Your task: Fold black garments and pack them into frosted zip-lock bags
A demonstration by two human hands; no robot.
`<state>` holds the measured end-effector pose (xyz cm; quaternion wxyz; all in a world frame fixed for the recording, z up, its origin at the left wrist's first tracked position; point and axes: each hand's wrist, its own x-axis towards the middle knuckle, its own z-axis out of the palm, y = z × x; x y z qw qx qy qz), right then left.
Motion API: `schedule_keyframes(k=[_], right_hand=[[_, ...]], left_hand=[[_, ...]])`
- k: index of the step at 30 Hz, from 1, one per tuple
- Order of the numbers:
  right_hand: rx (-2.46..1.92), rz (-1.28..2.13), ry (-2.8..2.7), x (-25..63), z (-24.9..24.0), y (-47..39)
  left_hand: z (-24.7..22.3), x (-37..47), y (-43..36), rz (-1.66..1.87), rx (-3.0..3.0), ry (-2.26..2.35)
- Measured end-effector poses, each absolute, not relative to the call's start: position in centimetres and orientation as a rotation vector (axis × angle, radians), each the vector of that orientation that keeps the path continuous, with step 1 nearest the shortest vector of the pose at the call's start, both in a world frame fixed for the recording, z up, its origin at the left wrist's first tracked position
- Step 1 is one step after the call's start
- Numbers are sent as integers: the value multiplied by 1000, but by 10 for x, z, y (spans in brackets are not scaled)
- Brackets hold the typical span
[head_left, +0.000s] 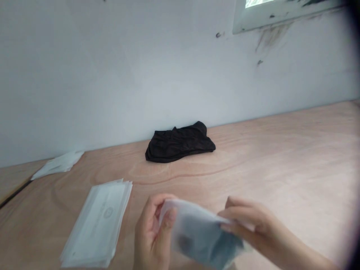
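A frosted, see-through plastic bag (197, 228) with something dark inside is held up between my two hands near the bottom of the view. My left hand (156, 232) grips its left end, thumb in front and fingers behind. On the other side, my right hand (253, 223) pinches the upper right edge between thumb and fingers. The bag is tilted and partly blurred, so the dark item inside cannot be made out. To the left lies a stack of flat frosted bags (97, 225) with faint print on the top one.
Folded black cloth (180, 144) lies on the wooden table (270, 165) against the white wall (126, 75). More white bags or sheets (59, 164) rest at the far left, by a dark gap in the tabletop. A window frame (261, 17) shows at upper right.
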<state>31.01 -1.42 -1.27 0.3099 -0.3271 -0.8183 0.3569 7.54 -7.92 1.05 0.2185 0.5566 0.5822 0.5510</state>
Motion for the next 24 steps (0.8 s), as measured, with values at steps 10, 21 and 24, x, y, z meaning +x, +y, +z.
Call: schedule_keyframes(k=[10, 21, 24], right_hand=[[-1449, -301, -2134, 434, -79, 145], [-1216, -109, -2299, 295, -71, 231], [-1161, -43, -2331, 311, -54, 212]], left_hand=[[-33, -18, 57, 878, 2214, 2081], [-35, -30, 150, 569, 2389, 2044], [-12, -30, 122, 583, 2397, 2013]])
